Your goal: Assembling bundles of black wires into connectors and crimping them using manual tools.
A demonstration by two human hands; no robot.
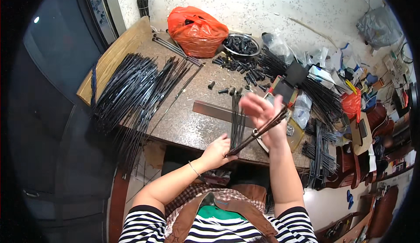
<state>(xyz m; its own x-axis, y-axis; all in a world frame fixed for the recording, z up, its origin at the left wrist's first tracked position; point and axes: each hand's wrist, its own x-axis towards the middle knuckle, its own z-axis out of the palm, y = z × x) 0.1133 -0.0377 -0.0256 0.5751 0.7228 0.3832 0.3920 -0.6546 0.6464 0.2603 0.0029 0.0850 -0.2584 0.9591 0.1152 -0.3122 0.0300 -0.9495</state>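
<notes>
Striped sleeves (144,225) sit closest, at six o'clock. Left hand (217,150) is clenched on the lower end of a thin bundle of dark rods (256,133). Bundle's long axis climbs toward two o'clock, into the right hand (262,114), which grips the upper end with fingers partly spread. Both hands hold it above the table edge (175,131). More rods (131,90) lie piled at ten o'clock, well apart.
</notes>
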